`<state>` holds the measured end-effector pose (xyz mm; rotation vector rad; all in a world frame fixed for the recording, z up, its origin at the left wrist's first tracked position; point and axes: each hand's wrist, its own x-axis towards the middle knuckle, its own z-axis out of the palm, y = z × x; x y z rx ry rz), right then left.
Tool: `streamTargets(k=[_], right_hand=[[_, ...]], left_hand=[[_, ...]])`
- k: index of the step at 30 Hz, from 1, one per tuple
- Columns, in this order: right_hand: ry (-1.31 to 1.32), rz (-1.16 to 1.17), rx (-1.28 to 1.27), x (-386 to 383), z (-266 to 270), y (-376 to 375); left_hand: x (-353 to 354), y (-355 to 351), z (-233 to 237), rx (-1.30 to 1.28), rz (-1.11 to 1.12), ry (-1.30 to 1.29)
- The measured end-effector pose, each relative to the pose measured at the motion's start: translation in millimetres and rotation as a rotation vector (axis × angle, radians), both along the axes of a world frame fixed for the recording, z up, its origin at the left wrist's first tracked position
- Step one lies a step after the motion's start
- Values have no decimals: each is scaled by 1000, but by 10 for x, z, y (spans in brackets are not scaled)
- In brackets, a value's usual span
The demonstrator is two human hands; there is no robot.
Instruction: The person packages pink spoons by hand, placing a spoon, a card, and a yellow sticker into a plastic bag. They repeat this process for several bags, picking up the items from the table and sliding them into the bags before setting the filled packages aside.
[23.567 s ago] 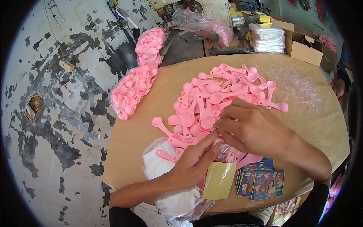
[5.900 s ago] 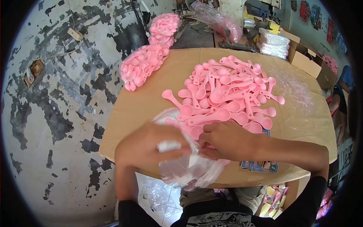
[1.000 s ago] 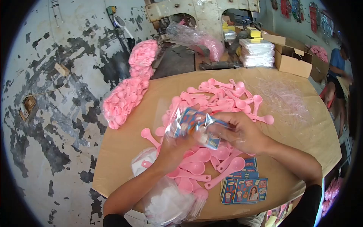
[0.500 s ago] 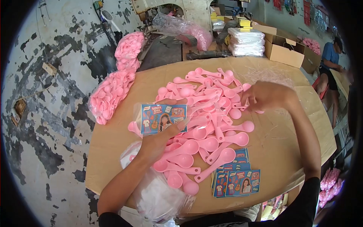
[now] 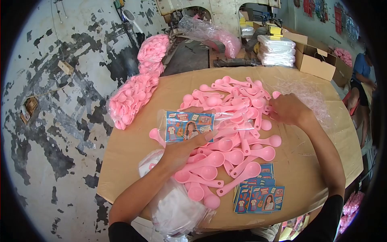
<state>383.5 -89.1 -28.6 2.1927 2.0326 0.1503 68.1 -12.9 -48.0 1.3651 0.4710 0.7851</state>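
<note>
At the far left is a wall (image 5: 48,153) with flaking paint, and beside the bench (image 5: 314,169) edge nearest it lies a long clear bag (image 5: 135,101) packed with pink spoons. Next, below the left forearm, a pile of whitish plastic bags (image 5: 177,205) overhangs the near edge. The left hand (image 5: 182,148) has its fingers closed on a clear sleeve (image 5: 162,126), thumb across the front, with a blue printed card (image 5: 189,127) showing face up in it; the sleeve stretches rightward over the spoons. Loose pink spoons (image 5: 217,158) lie heaped across the middle of the bench, overlapping at many angles. Just beside the heap's near right side sits a fanned stack of blue cards (image 5: 266,199), and at the back stand stacked clear packs (image 5: 277,50). The right hand (image 5: 291,109) reaches to the heap's right edge, fingers bent and close together at a spoon handle; whether they grip it, I cannot tell. Thin clear strands (image 5: 318,101) lie beyond that hand, an open cardboard box (image 5: 318,64) behind them. Farthest right, a person (image 5: 361,70) in blue sits.
</note>
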Motion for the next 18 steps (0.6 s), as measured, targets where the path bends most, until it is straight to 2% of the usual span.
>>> streamTargets(k=[1,4,7,10,13,16,18], right_hand=[[-61,7,-50,23,12,18],[77,55,255,-8,234,-81],[572,129,367,-275,649,-228],[801,241,548,-349,603,-212],[957,310,452,-537,669,-286],[1001,348,392,-506,621,-281],[1144,318,263,-551,633,-314]], left_hand=[[1,-9,6,-23,6,-13],[-16,11,-26,-21,4,-62],[21,81,-29,-23,11,-141],[21,162,-76,-68,21,-271],[24,124,8,-70,23,-306],[9,128,13,-77,4,-363],[-4,135,3,-67,-34,-361]])
